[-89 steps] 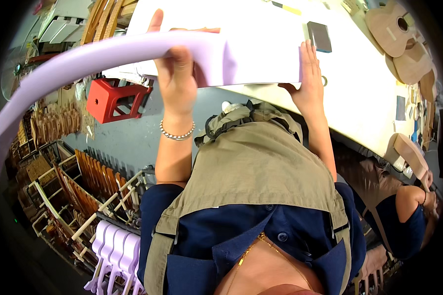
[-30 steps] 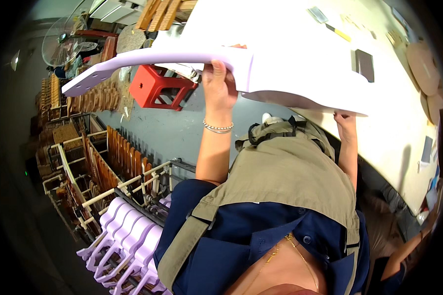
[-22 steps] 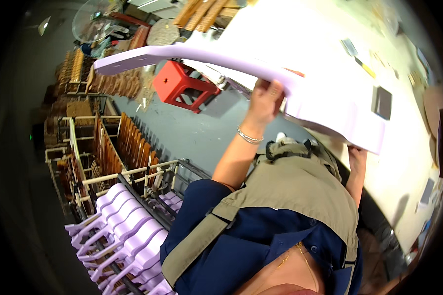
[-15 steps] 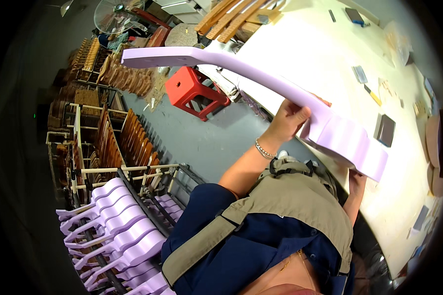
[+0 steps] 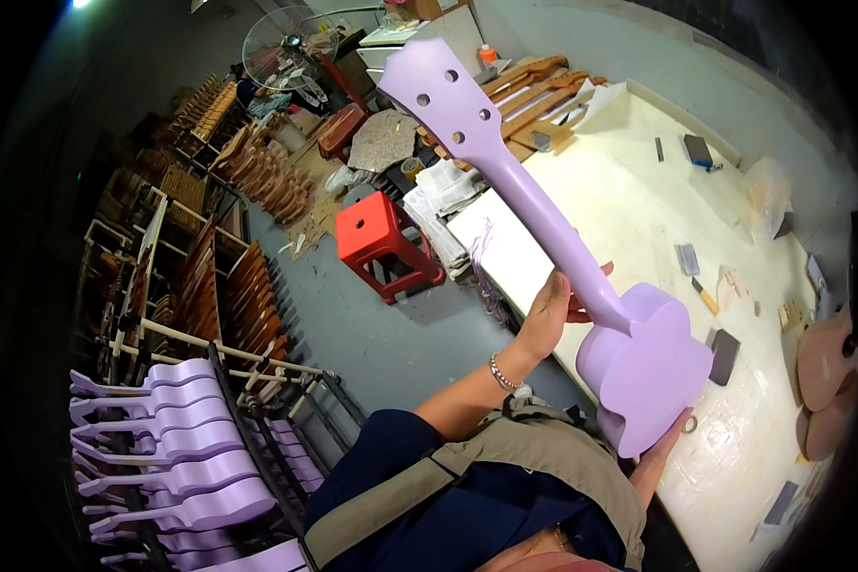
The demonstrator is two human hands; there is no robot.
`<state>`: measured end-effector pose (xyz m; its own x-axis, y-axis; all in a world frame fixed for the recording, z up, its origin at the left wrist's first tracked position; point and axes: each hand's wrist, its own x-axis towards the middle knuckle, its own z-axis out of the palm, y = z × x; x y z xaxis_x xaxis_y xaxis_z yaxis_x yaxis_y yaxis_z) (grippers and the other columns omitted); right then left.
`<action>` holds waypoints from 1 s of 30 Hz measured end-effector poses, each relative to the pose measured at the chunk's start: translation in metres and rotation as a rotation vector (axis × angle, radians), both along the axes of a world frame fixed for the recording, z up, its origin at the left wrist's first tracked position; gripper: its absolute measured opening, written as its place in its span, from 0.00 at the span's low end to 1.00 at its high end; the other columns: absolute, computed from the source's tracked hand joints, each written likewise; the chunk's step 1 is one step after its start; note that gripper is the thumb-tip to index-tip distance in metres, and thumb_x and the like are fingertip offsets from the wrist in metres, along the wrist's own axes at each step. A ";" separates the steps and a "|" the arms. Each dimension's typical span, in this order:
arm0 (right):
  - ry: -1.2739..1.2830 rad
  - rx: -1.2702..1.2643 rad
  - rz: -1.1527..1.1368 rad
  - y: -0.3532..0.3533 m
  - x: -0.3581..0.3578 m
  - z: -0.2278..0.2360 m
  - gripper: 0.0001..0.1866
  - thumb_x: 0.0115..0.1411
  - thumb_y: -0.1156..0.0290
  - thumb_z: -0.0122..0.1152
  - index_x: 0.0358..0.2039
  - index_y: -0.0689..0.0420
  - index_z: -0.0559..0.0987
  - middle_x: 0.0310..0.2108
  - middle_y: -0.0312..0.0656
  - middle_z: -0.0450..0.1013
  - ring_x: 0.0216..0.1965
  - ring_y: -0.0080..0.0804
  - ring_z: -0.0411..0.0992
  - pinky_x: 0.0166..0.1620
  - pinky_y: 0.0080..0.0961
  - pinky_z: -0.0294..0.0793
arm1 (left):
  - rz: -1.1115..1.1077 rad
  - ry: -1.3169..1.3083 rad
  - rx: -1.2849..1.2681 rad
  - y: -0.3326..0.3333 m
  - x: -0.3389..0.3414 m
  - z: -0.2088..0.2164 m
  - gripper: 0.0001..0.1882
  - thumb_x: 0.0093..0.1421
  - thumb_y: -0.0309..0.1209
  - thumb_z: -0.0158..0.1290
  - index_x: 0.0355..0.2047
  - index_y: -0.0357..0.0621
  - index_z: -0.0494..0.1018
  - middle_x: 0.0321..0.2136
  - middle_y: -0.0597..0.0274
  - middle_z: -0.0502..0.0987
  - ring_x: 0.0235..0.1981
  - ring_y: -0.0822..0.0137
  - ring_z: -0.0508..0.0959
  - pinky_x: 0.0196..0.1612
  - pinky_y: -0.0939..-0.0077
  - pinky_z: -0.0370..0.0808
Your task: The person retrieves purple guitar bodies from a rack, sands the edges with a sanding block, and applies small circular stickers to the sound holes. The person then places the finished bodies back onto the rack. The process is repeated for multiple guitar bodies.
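Observation:
A lilac, unstrung ukulele (image 5: 653,367) is held up in front of me over the near edge of the white table. Its plain back faces me, and the neck slants up and left to a headstock with several peg holes. Around the neck, close to the body, my left hand (image 5: 550,313) is closed, with a bracelet on its wrist. My right hand (image 5: 673,435) grips the bottom end of the body from below; its fingers are partly hidden behind it.
At lower left, a rack holds several lilac ukuleles (image 5: 191,448). A red stool (image 5: 381,238) stands on the floor beside the white table (image 5: 629,200). On the table lie a yellow-handled tool (image 5: 705,296), a dark block (image 5: 725,357) and wooden necks (image 5: 553,105). Behind is a fan (image 5: 291,43).
The ukulele has turned from edge-on to showing its back, and its headstock has swung up and right. Both hands still hold it. The view has shifted a little.

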<state>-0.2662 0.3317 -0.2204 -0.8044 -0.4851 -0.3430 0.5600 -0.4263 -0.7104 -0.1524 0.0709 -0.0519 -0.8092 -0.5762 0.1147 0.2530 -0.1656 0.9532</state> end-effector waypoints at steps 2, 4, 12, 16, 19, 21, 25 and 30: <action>-0.010 -0.014 0.003 -0.007 -0.002 0.004 0.33 0.64 0.46 0.27 0.61 0.56 0.52 0.59 0.44 0.55 0.58 0.40 0.57 0.58 0.36 0.58 | -0.007 -0.010 -0.023 -0.001 0.002 -0.001 0.35 0.62 0.56 0.22 0.61 0.44 0.45 0.53 0.54 0.66 0.39 0.68 0.76 0.42 0.74 0.75; -0.057 -0.007 -0.021 -0.012 0.004 0.023 0.30 0.65 0.49 0.28 0.61 0.57 0.54 0.57 0.45 0.58 0.57 0.40 0.59 0.58 0.36 0.59 | 0.004 0.011 -0.018 0.000 0.003 0.008 0.35 0.62 0.56 0.26 0.62 0.46 0.42 0.48 0.54 0.69 0.42 0.66 0.75 0.46 0.71 0.73; -0.324 -0.221 0.504 0.008 -0.008 -0.045 0.28 0.61 0.47 0.32 0.48 0.57 0.67 0.42 0.47 0.69 0.23 0.39 0.69 0.23 0.29 0.67 | -0.284 0.471 0.142 -0.039 -0.010 0.031 0.18 0.53 0.34 0.58 0.37 0.43 0.62 0.26 0.59 0.72 0.32 0.60 0.77 0.51 0.52 0.69; -0.274 0.077 0.521 -0.022 -0.004 0.012 0.50 0.50 0.26 0.20 0.54 0.60 0.60 0.44 0.55 0.67 0.10 0.32 0.61 0.13 0.22 0.56 | -0.128 0.423 0.119 -0.040 -0.008 0.064 0.11 0.57 0.31 0.53 0.37 0.42 0.64 0.22 0.63 0.70 0.24 0.68 0.75 0.42 0.63 0.76; -0.178 0.066 0.559 -0.022 -0.010 0.016 0.54 0.49 0.25 0.19 0.61 0.59 0.53 0.51 0.58 0.64 0.11 0.30 0.63 0.14 0.20 0.59 | 0.153 0.284 -0.025 -0.039 -0.008 0.071 0.09 0.58 0.29 0.51 0.37 0.42 0.65 0.22 0.64 0.70 0.23 0.71 0.74 0.39 0.68 0.76; -0.145 0.070 0.565 -0.024 -0.010 0.013 0.54 0.49 0.24 0.19 0.60 0.60 0.54 0.51 0.57 0.64 0.12 0.33 0.64 0.15 0.22 0.60 | 0.292 0.248 -0.142 -0.042 -0.004 0.070 0.09 0.59 0.28 0.51 0.38 0.42 0.66 0.23 0.65 0.70 0.23 0.72 0.74 0.38 0.69 0.76; -0.047 0.046 0.603 -0.033 -0.014 0.018 0.52 0.50 0.26 0.19 0.59 0.60 0.56 0.51 0.56 0.65 0.13 0.32 0.65 0.17 0.22 0.62 | 0.420 0.191 -0.282 -0.048 0.001 0.069 0.09 0.58 0.26 0.52 0.38 0.39 0.65 0.24 0.66 0.70 0.23 0.73 0.74 0.36 0.74 0.75; 0.189 0.100 0.579 -0.055 -0.008 0.049 0.48 0.54 0.29 0.20 0.56 0.60 0.61 0.50 0.50 0.67 0.19 0.29 0.67 0.23 0.21 0.65 | 0.402 0.243 -0.261 -0.048 0.003 0.071 0.10 0.58 0.25 0.52 0.38 0.38 0.65 0.26 0.66 0.70 0.25 0.73 0.74 0.33 0.76 0.75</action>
<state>-0.2739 0.2769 -0.1717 -0.4711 -0.8343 -0.2865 0.5409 -0.0166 -0.8409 -0.1493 0.0232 0.0192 -0.4633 -0.7624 0.4517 0.4660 0.2240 0.8560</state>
